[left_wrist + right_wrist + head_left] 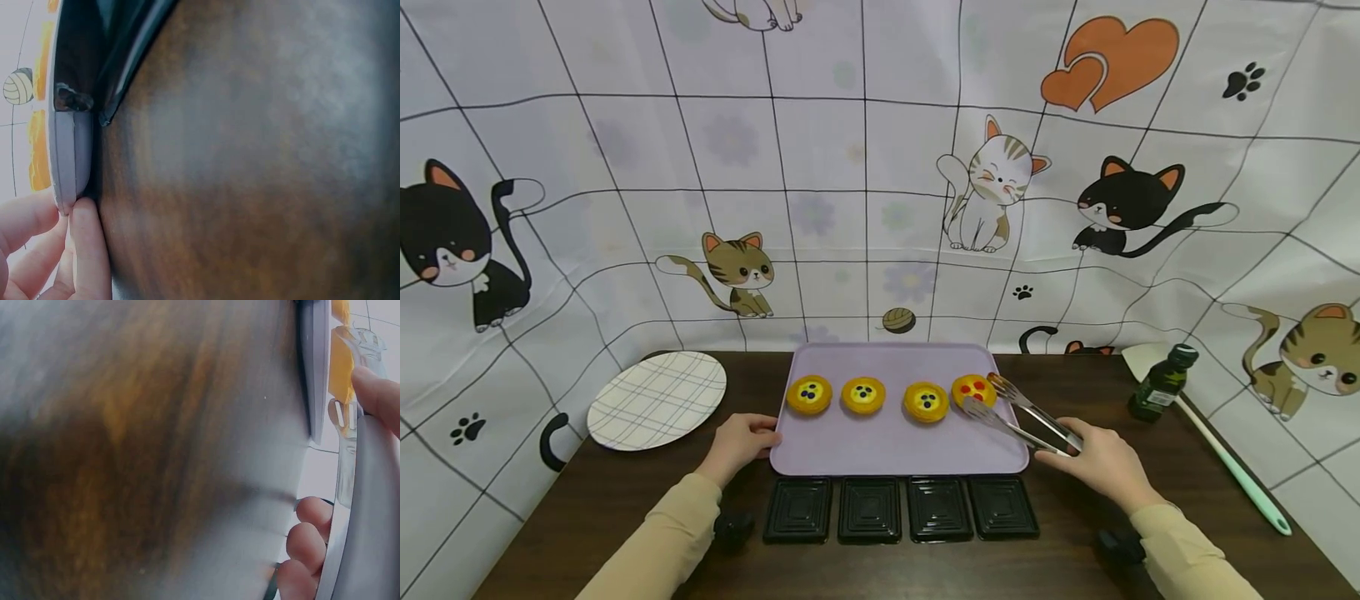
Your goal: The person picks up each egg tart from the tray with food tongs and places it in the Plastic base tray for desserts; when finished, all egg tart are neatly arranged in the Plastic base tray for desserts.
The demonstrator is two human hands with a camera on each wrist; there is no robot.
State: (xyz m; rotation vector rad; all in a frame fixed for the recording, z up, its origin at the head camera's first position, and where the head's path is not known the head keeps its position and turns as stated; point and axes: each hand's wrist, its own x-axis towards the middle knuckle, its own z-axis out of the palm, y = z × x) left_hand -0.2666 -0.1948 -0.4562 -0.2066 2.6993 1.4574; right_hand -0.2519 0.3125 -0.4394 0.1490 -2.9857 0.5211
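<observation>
In the head view, my left hand [740,444] pinches the left rim of a pale purple tray [865,450]; the left wrist view has the thumb and fingertips [87,219] at the tray's rim. My right hand [1107,463] holds metal tongs [1037,417], whose spread tips straddle a yellow tart with red dots [973,388] at the tray's right end. Three more tarts, each with dark dots, sit in a row to its left: one far left [808,395], one beside it [863,395], one nearer the middle [926,402].
Several black square dishes [868,510] line the tray's near side. A white checked plate [657,401] lies at left. On the right stand a dark green bottle [1162,385] and a spatula with a mint handle [1232,467]. A cat-print sheet [865,167] hangs behind the dark wooden table [865,575].
</observation>
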